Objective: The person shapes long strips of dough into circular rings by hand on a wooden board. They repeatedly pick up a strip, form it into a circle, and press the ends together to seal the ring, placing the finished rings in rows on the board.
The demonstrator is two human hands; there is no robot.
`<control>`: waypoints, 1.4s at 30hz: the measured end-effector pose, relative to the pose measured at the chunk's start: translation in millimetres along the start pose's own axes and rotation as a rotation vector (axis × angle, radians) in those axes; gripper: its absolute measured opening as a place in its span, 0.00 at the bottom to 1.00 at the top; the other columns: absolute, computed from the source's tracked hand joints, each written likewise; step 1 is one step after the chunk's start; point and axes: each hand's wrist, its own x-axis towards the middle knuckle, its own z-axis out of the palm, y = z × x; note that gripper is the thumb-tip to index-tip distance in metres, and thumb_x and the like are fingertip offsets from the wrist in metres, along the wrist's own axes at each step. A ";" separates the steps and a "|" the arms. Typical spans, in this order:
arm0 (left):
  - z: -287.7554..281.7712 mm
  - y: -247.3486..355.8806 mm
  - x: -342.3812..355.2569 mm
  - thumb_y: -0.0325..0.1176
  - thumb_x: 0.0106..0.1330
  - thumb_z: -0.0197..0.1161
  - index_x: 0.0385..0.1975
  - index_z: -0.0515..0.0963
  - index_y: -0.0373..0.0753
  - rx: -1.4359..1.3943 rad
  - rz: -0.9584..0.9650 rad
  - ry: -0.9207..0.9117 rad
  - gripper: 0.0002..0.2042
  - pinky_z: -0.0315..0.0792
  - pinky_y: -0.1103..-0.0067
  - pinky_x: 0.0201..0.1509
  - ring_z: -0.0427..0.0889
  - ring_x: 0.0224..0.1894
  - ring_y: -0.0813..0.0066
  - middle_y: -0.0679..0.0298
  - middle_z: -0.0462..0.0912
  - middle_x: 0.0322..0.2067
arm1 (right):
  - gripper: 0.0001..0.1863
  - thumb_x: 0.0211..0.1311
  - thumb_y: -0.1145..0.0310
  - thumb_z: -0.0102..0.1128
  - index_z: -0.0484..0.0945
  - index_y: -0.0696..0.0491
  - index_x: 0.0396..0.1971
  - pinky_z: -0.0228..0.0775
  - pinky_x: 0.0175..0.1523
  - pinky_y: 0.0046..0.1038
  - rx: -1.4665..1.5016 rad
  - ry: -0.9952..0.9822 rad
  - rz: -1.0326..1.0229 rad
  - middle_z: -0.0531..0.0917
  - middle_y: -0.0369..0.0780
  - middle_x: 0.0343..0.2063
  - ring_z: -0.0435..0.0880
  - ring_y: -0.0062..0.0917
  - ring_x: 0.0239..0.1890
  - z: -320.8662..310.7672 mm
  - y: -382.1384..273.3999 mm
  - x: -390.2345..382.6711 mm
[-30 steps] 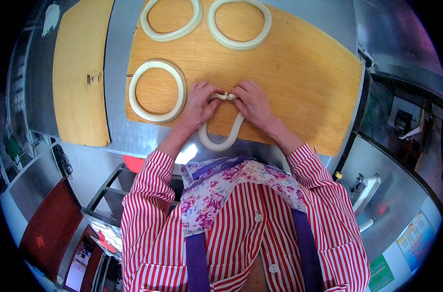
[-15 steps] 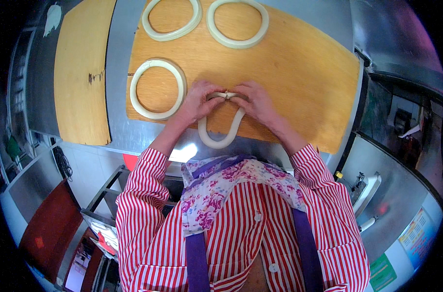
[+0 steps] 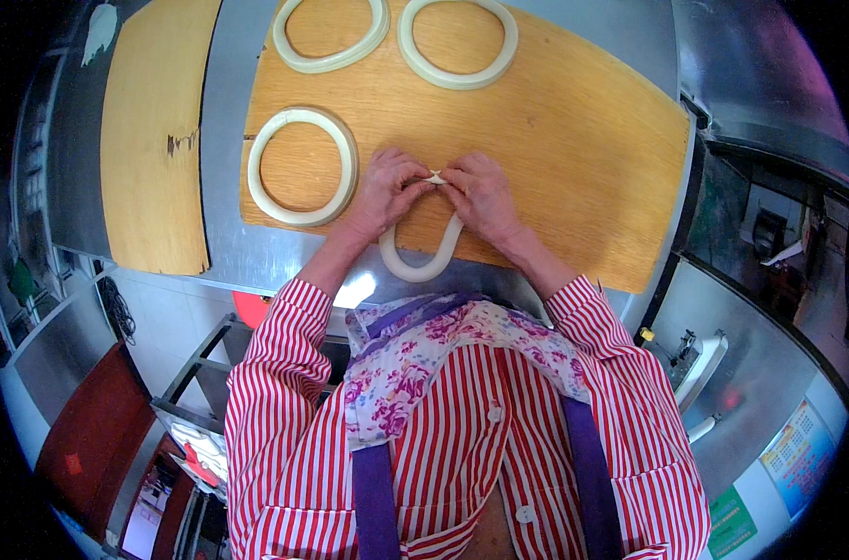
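So I'm standing by this metal table [image 3: 225, 121] in what looks like a work kitchen: black cable [image 3: 118, 311] coiled off to the left, colourful poster [image 3: 798, 457] on the far right. Most of the table is taken up by a big wooden board [image 3: 574, 159], warm yellow-brown with the grain showing, and a narrower wooden board [image 3: 154, 131] sits to its left, metal showing between them, with a dark split at its edge. Three pale, dough-like rings lie flat and apart on the big board: an upper-left ring [image 3: 326, 63], an upper-right ring [image 3: 457, 77] and a near-left ring [image 3: 256, 168]. My guess is they're spaced like that so they don't stick, and pushed over to leave elbow room. Right in front of the person there's a smaller, U-shaped pale loop [image 3: 420, 272], its curve poking past the board's near edge over the metal. The left hand [image 3: 384, 191] and right hand [image 3: 482, 196] are both closed on it, thumbs and fingertips pinching its two ends together on the far side. Pinching from both sides probably keeps the ends lined up. Tiniest bit is the pointy pale tip [image 3: 435, 177] peeking out between the fingers; can't tell if it's joined.
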 end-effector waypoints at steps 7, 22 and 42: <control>-2.0 -0.2 -0.3 0.31 0.52 0.70 0.31 0.82 0.38 0.018 0.032 -0.064 0.08 0.68 0.66 0.50 0.77 0.41 0.60 0.61 0.82 0.33 | 0.10 0.49 0.70 0.66 0.83 0.53 0.35 0.69 0.48 0.36 -0.027 -0.033 -0.038 0.80 0.39 0.34 0.77 0.35 0.42 -2.0 -1.3 -3.0; -13.6 18.6 -9.8 0.23 0.52 0.67 0.57 0.74 0.41 -0.103 -0.211 -0.086 0.28 0.66 0.65 0.64 0.73 0.58 0.52 0.53 0.77 0.52 | 0.12 0.49 0.65 0.70 0.83 0.52 0.34 0.66 0.49 0.36 0.041 0.008 0.081 0.80 0.39 0.35 0.77 0.34 0.43 14.0 -8.2 1.6; -5.5 7.6 -12.6 0.24 0.52 0.68 0.49 0.77 0.38 -0.042 -0.120 -0.049 0.21 0.72 0.65 0.57 0.77 0.52 0.51 0.53 0.79 0.48 | 0.14 0.49 0.71 0.69 0.79 0.54 0.37 0.68 0.53 0.40 0.166 -0.019 0.136 0.78 0.44 0.40 0.76 0.41 0.49 2.4 -10.6 -0.8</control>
